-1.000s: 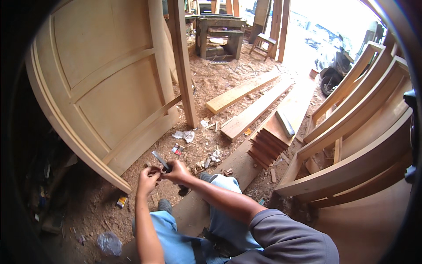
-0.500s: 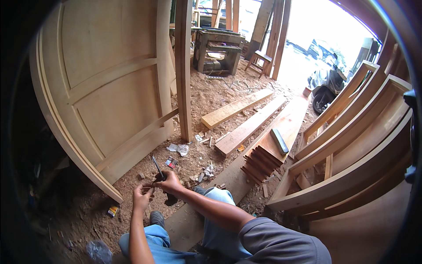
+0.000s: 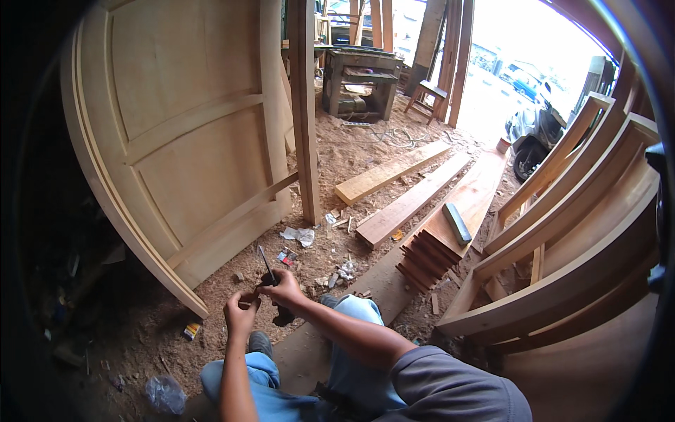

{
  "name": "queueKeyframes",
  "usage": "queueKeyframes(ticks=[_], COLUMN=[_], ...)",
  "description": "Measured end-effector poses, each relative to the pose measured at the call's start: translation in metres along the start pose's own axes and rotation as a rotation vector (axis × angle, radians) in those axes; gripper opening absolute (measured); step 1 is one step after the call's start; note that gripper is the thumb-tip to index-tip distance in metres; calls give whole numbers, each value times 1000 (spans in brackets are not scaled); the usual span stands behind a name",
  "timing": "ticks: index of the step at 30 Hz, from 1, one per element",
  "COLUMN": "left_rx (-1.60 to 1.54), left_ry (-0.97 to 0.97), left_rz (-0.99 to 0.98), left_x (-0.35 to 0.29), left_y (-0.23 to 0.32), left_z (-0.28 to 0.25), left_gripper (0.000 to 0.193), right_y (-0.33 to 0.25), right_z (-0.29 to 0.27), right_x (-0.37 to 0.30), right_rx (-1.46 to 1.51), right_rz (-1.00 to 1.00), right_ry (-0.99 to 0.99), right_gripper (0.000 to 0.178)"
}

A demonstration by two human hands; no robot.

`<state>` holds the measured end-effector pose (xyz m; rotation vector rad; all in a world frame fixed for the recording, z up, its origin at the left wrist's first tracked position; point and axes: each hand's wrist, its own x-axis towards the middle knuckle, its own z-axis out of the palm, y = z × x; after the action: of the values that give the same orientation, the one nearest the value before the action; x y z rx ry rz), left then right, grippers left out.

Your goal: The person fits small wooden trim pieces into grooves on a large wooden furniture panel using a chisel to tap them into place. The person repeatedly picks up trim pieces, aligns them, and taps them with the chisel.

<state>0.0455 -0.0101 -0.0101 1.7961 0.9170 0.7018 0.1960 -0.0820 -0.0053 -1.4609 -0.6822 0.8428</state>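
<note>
Bladed tool (image 3: 266,261): turned from broad face toward thin edge since a second ago; probably still mid-handling, not working wood.
Look: slim, grey, straight, tilted upward.
Left hand (image 3: 241,314): just beside, fingertips pinched; cannot tell on what.
Right hand (image 3: 284,288): clamped on dark handle (image 3: 267,279).
Beyond: shavings-strewn floor (image 3: 355,158), pale door (image 3: 204,169).

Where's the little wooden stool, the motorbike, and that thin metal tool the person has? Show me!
Wooden stool (image 3: 432,89): head view, on its seat.
Motorbike (image 3: 536,129): head view, on its body.
Thin metal tool (image 3: 266,259): head view, on its metal shaft.
</note>
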Motion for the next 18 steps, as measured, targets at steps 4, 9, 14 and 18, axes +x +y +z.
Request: queueKeyframes(ticks=[4,9,14,18], left_rx=[123,129,103,138], left_ry=[16,51,190,256], left_rz=[109,112,134,72], left_x=[2,7,14,17], left_y=[12,12,5,-2], left_z=[8,16,21,15], left_gripper=[18,18,17,21], right_y=[3,6,5,-2], right_z=[-7,-14,-20,-21], right_x=[2,6,6,-2], right_rx=[14,18,81,84], right_rz=[46,84,174,182], right_ry=[50,86,83,51], right_gripper=[21,19,26,52])
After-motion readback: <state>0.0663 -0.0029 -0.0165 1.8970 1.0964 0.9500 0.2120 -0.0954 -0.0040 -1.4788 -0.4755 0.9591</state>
